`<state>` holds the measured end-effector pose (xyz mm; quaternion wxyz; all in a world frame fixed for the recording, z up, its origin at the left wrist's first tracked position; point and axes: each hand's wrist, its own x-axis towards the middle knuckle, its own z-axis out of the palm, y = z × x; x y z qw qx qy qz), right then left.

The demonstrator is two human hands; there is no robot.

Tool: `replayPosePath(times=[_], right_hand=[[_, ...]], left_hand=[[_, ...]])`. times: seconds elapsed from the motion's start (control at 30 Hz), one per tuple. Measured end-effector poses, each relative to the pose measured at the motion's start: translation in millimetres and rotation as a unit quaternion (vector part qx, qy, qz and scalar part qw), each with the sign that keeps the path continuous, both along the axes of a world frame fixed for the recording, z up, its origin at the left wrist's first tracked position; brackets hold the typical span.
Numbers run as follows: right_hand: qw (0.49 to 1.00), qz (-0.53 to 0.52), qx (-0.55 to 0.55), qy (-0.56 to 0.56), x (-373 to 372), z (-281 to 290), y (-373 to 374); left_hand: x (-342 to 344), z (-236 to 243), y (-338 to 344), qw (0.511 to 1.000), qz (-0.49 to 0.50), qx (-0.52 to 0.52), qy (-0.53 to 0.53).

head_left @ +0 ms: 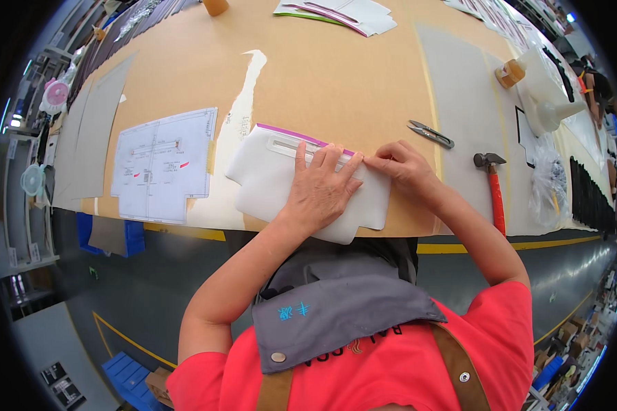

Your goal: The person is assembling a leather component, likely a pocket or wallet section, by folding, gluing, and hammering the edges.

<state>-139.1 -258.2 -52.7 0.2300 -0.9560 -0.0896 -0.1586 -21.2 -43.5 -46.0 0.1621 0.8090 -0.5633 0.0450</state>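
Note:
A pale grey cut piece (pixel 267 192) with a magenta strip (pixel 278 132) along its top edge and a narrow zip window lies at the table's front edge. My left hand (pixel 322 185) rests spread on it, fingertips over the window and strip. My right hand (pixel 408 171) is closed in a pinch at the strip's right end, holding that edge. A printed paper pattern (pixel 162 168) lies to the left. Thread snips (pixel 430 134) and a red-handled hammer (pixel 496 192) lie to the right.
The brown-topped table (pixel 336 75) carries stacked cut pieces (pixel 336 14) at the back, an amber pot (pixel 509 74), a white dispenser (pixel 548 109), grey sheets (pixel 96 123) and clear plastic (pixel 550 185). A blue bin (pixel 127 243) sits below the left front edge.

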Motion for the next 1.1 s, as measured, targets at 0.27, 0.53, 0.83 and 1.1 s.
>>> replayPosePath(times=[0.27,0.53,0.83,1.1], right_hand=[[0.997,0.016,-0.038,-0.059,84,43,-25],[0.949,-0.073,0.307,0.022,83,32,59],[0.951,-0.090,0.283,0.089,69,2,73],[0.960,-0.083,0.257,0.067,65,1,74]], left_hand=[[73,33,19,0.966,0.090,-0.060,0.236],[66,29,43,0.704,0.231,-0.072,0.668],[61,36,43,0.648,0.241,-0.076,0.718],[67,31,44,0.476,0.219,-0.084,0.848]])
